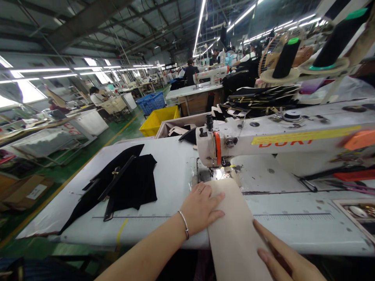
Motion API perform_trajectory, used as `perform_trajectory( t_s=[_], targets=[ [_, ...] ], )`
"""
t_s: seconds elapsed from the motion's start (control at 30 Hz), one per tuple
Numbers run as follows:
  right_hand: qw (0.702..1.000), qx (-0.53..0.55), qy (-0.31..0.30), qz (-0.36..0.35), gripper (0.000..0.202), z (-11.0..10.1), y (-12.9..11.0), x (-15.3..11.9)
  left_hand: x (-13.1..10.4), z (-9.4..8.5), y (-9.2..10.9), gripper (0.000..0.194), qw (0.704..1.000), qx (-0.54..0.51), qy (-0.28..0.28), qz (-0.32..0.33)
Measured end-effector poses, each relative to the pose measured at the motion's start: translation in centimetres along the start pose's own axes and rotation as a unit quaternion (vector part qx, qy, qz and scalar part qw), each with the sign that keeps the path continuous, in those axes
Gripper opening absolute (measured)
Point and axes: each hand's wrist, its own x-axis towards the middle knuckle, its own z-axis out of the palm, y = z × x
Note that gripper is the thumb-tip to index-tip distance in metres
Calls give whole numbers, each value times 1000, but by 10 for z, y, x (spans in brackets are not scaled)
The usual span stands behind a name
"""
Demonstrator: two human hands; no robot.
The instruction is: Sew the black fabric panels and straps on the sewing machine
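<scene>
A long beige panel [231,230] with a rounded far end lies on the sewing machine bed and hangs over the table's front edge. Its tip reaches the lit needle area of the sewing machine [216,146]. My left hand [202,205] rests on the panel's left side, thumb and forefinger stretched across it, a ring and a bangle showing. At the panel's right edge, nearer to me, my right hand [278,253] holds the material; part of its fingers is hidden. Black fabric pieces [134,183] with a dark strip lie on the table to the left.
Scissors with a red handle [354,175] lie under the machine arm. A parts tray [356,212] sits at the right. Behind are thread cones [287,58], stacked black pieces [260,97], a yellow crate [159,120] and a blue basket [150,102]. Other people work farther off.
</scene>
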Motion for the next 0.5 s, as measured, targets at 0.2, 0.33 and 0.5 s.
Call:
perform_trajectory(
  t_s=[0.2, 0.33, 0.5],
  targets=[
    [998, 54, -26, 20, 51, 10, -29, 38, 10, 11, -21, 45, 999, 5, 30, -21],
    [995, 73, -45, 46, 53, 12, -24, 45, 15, 17, -29, 44, 999, -4, 43, -21],
    [990, 88, -66, 93, 55, 11, -23, 48, 18, 20, -31, 42, 998, -6, 56, -26]
  ],
)
